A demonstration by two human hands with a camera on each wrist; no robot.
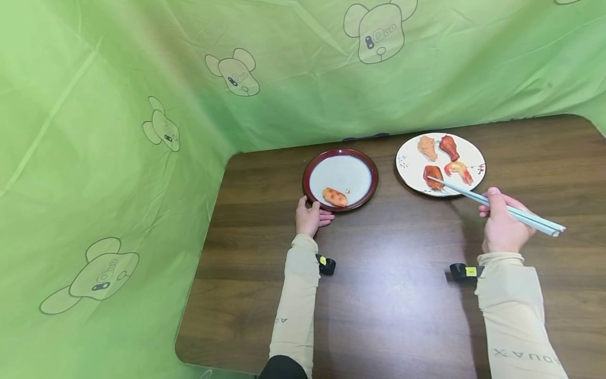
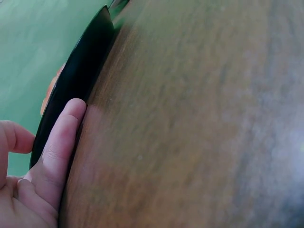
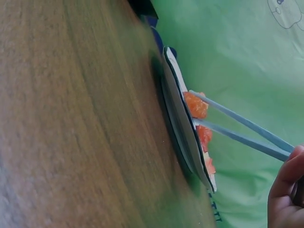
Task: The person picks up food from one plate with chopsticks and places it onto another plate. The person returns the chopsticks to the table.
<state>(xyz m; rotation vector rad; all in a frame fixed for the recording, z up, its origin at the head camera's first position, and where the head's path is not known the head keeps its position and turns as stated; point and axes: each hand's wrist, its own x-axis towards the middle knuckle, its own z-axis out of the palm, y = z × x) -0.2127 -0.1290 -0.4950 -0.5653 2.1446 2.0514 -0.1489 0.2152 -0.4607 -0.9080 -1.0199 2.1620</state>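
Observation:
My left hand (image 1: 310, 217) holds the near edge of a dark-red-rimmed plate (image 1: 373, 184), the thumb at its rim and the fingers along its outer side in the left wrist view. On that plate lies an oblong browned piece of food (image 1: 335, 197) with dark spots. My right hand (image 1: 507, 223) grips a pair of light blue chopsticks (image 1: 525, 215). Their tips reach to a glazed reddish-brown piece of food (image 1: 433, 176) on a white patterned plate (image 1: 408, 158); in the right wrist view they stand either side of an orange-red piece (image 3: 195, 104).
Sharing the white plate are a pale drumstick (image 1: 427, 147), a red drumstick (image 1: 448, 147) and a shrimp (image 1: 459, 171). Both plates stand toward the back of a wooden table (image 1: 379, 295). Green cloth (image 1: 293, 95) hangs behind and to the left.

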